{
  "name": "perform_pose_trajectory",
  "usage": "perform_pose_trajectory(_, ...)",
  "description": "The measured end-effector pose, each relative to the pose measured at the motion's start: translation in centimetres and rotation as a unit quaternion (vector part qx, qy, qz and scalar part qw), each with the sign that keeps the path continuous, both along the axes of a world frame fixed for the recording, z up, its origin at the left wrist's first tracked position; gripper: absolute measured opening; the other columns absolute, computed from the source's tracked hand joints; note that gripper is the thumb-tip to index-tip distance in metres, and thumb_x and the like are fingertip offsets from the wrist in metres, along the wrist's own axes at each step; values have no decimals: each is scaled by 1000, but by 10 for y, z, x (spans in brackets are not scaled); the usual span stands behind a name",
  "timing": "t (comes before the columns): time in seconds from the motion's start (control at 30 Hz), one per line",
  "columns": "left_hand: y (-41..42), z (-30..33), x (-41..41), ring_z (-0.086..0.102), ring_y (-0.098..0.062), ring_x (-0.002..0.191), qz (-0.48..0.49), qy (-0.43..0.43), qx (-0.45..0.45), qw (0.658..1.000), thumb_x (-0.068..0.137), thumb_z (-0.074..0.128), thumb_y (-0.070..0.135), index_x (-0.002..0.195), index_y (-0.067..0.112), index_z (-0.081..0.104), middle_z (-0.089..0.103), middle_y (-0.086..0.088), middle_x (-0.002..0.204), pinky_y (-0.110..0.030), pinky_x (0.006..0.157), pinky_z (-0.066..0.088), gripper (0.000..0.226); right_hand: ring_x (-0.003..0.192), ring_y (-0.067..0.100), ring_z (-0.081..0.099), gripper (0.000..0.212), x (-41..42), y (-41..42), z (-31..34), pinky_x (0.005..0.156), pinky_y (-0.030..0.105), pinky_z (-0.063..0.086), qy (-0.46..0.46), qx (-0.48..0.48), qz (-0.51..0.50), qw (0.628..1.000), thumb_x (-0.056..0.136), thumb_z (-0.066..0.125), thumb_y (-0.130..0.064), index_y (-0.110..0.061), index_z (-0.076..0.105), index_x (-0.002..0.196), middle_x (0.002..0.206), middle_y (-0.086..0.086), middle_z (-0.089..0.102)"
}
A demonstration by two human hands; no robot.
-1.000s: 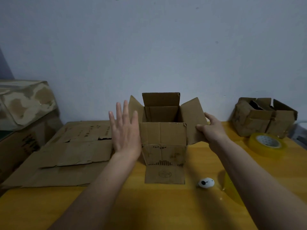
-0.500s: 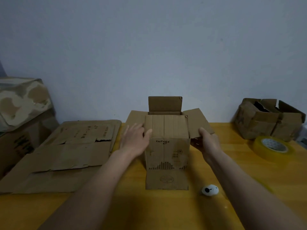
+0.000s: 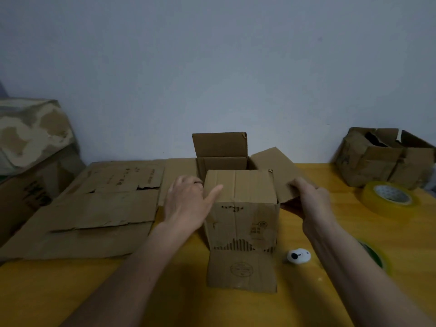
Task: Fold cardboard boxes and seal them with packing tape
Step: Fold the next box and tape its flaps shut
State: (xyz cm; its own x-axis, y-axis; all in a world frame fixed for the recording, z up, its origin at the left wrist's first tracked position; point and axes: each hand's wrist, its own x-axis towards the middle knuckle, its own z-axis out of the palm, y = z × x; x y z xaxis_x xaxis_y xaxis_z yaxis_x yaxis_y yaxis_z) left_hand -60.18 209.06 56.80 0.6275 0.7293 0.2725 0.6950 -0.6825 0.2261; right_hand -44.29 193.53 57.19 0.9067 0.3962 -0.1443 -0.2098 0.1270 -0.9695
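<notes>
Cardboard box [image 3: 240, 208] stands upright at frame centre on the desk [image 3: 354, 232], long axis vertical, open top up, near flap folded in. Left hand [image 3: 186, 204] rests against its left side, thumb on the flap; right hand [image 3: 306, 199] pinches the right flap.

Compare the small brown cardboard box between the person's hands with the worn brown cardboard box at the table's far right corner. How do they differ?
The small brown cardboard box stands tall and narrow; the worn brown cardboard box is lower and wider. The small box has its far flap upright and its right flap spread; the worn box's flaps are crumpled inward. The left hand and right hand touch the small box; nothing touches the worn one. Both are brown, unsealed cardboard on the yellow table.
</notes>
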Motion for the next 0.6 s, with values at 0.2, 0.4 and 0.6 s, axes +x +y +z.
perform_pose_trajectory(0.2,-3,-6,-11,40,-14,128,4,-44,-2,999,94,38,59,85,15,62,52,5,136,-34,102,36,51,104,28,60,60,4,-2,-16,79,38,56,-63,-103,-30,992,83,71,-20,-8,39,131,123,16,54)
perform_pose_trajectory(0.4,-7,-8,-17,40,-12,125,-6,-70,19,997,94,43,56,84,13,61,50,5,136,-28,93,36,48,118,28,55,36,-8,-5,5,106,41,37,-729,-303,57,611,82,65,-7,-10,62,118,125,9,61)
perform_pose_trajectory(0.6,-5,-11,-34,50,-12,105,-13,-148,-9,989,87,60,50,87,18,39,43,-3,135,-26,85,48,38,109,15,50,42,-28,10,18,89,29,48,-649,-364,183,642,92,52,-46,-23,52,128,131,-4,46)
